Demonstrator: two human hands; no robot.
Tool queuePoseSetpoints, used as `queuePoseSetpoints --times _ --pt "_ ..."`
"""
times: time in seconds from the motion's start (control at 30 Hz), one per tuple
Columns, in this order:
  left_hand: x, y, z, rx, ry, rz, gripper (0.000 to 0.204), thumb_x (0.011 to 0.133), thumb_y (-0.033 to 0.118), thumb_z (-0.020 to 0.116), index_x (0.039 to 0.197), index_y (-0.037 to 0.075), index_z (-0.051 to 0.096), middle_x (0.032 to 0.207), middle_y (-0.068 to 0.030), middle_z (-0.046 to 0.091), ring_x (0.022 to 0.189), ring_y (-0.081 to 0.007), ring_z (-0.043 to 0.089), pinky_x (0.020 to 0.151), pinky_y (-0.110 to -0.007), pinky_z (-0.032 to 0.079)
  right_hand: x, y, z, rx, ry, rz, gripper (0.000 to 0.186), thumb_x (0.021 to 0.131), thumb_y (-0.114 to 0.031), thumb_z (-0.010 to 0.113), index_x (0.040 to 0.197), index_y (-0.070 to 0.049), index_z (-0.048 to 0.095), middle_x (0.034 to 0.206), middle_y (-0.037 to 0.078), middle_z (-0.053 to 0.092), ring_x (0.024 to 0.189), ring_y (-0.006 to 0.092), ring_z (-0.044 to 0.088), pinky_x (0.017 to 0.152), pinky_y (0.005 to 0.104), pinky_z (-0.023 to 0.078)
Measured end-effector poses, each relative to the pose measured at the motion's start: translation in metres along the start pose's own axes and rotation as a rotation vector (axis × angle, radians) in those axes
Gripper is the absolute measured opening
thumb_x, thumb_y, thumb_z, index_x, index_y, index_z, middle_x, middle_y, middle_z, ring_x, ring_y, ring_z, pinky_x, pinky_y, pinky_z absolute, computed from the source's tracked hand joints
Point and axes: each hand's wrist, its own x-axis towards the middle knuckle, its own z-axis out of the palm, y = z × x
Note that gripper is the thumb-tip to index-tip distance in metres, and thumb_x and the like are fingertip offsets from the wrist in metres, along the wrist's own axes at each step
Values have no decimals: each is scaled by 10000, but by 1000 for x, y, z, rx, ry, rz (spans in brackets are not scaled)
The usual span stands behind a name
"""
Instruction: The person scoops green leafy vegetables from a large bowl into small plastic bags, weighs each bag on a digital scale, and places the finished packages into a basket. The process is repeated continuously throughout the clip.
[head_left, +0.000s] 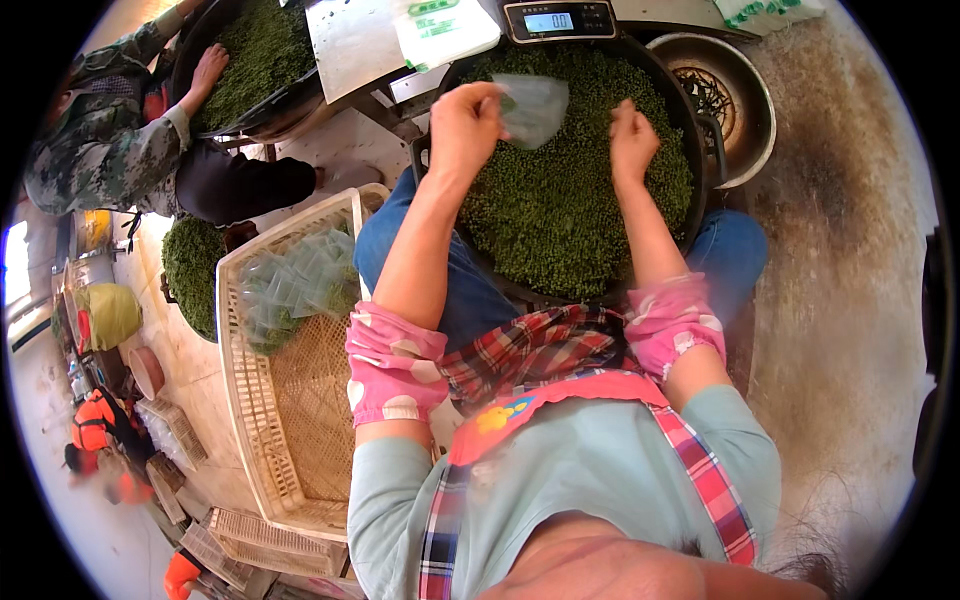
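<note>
A stained, brownish concrete floor (850, 250) spreads to the right (sunlit and mottled). A metal table (350, 45) stands ahead, and pale paving (190, 350) runs left in bright daylight.

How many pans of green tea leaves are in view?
2: a large black pan under the person's hands, and a second pan upper left by a co-worker. Others may be hidden.

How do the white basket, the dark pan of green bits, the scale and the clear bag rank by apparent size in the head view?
Largest to smallest:
1. dark pan
2. white basket, similar; fisheye makes this unsure
3. scale
4. clear bag in the left hand
</note>
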Motion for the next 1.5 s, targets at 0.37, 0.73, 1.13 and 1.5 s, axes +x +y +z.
queuePoseSetpoints --times 0.37,0.73,1.13,1.5 --pt "17 2 13 171 100 118 135 804 41 672 881 0 570 706 -150 656 698 -306 684 633 -376 526 -82 24 55 -562 -559 -791 620 813 -551 667 1283 -162 556 1324 121 490 1272 357 388 1023 523 312" --pt "16 3 23 358 57 244 378 759 -36 544 1077 81 711 1075 -129 654 943 -351 643 823 -416 525 -78 26 34 -720 -567 -817 543 792 -387 739 1250 -177 537 1387 135 412 1271 366 388 1000 500 362" --pt "11 -11 41 457 -36 139 284 781 27 578 1009 83 738 929 -179 702 844 -343 679 773 -420 540 -35 -67 -30 578 -417 215 414 962 -420 550 1125 -45 616 1016 83 675 892 185 669 800 353 557" --pt "8 -4 52 391 -215 70 323 743 31 583 1039 -25 697 944 -249 683 929 -414 649 853 -463 522 -15 -105 7 511 -427 -74 358 976 -387 581 1094 -55 639 997 59 668 908 144 642 777 365 546"
